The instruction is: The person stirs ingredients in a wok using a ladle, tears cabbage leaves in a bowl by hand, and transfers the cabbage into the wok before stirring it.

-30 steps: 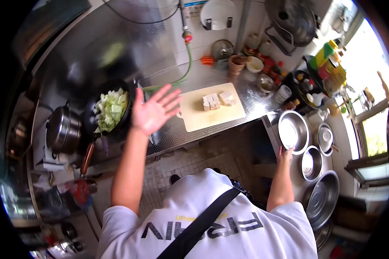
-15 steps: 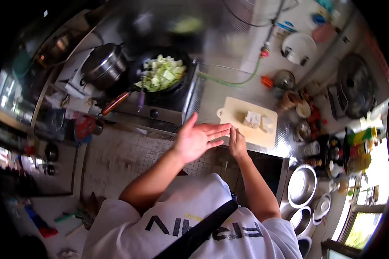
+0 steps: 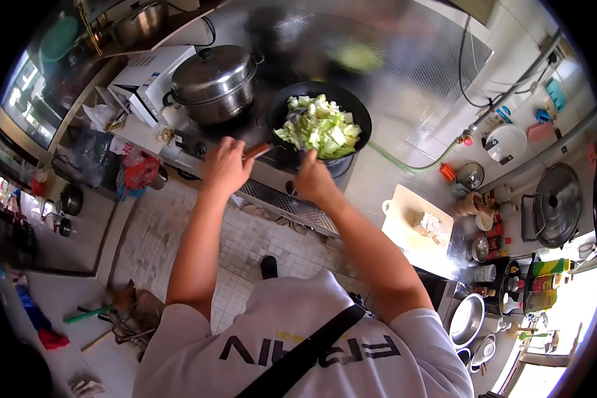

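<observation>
A black wok [image 3: 365, 123] on the stove holds a heap of chopped pale-green cabbage [image 3: 325, 126]. My left hand [image 3: 225, 166] is closed around the wok's brown wooden handle [image 3: 257, 150]. Close to the wok's front rim, my right hand [image 3: 315, 178] grips a spatula [image 3: 303, 154] by its purple handle, most of which the fingers hide. The spatula's far end reaches into the cabbage, where the leaves partly cover it.
Left of the wok stands a lidded steel steamer pot [image 3: 213, 83]. White tofu-like blocks [image 3: 429, 224] lie on a cream cutting board [image 3: 401, 212] at right. Beyond it are bottles and jars, a large pan lid [image 3: 557, 205] and steel bowls [image 3: 467, 320]. A green hose [image 3: 404, 166] crosses the counter.
Both hands have moved from near the cutting board to the stove. The left took hold of the wok handle, the right the spatula. The view has shifted towards the stove.
</observation>
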A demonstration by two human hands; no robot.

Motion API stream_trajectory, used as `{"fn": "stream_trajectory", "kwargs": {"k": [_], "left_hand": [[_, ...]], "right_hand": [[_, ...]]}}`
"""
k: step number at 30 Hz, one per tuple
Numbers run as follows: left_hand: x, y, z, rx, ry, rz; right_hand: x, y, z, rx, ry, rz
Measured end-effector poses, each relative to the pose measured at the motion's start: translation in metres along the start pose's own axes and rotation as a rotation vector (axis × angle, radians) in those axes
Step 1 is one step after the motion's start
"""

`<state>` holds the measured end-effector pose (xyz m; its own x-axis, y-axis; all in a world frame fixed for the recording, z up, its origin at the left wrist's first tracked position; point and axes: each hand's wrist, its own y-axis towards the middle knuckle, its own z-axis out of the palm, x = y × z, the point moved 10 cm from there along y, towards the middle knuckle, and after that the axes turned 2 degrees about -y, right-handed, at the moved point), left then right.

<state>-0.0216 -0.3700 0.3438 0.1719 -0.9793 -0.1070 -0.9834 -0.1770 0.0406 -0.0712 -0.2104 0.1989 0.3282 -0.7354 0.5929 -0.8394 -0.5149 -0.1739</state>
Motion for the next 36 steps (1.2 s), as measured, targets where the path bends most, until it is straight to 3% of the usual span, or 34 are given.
{"fn": "stream_trajectory", "kwargs": {"k": [4,7,9,12,15,21,24,30,32,36], "left_hand": [[0.025,0.026,0.052,0.335,-0.024,0.022],[0.033,0.035,0.079,0.542,-0.069,-0.042],[0.033,0.036,0.077,0.551,-0.099,-0.029],[0.030,0.035,0.074,0.531,-0.132,0.027],[0.030,0.035,0.074,0.491,-0.152,0.059],[0.032,0.035,0.082,0.540,-0.177,0.020],[0.029,0.036,0.078,0.553,-0.163,0.029],[0.030,0.035,0.074,0.520,-0.163,0.039],[0.030,0.034,0.075,0.529,-0.159,0.033],[0.028,0.035,0.076,0.576,-0.138,0.029]], "right_hand": [[-0.023,-0.004,-0.095,-0.081,-0.292,0.194],[-0.019,0.023,-0.095,-0.064,-0.282,0.169],[-0.017,0.025,-0.093,-0.052,-0.275,0.153],[-0.006,-0.024,-0.146,-0.114,-0.216,0.223],[-0.005,-0.059,-0.188,-0.268,-0.272,0.200],[-0.029,-0.007,-0.162,-0.071,-0.310,0.291],[-0.052,0.021,-0.142,-0.137,-0.287,0.224],[-0.040,-0.030,-0.224,-0.161,-0.153,0.165],[-0.026,-0.048,-0.230,-0.004,-0.182,0.240],[-0.018,-0.033,-0.158,0.130,-0.313,0.124]]}}
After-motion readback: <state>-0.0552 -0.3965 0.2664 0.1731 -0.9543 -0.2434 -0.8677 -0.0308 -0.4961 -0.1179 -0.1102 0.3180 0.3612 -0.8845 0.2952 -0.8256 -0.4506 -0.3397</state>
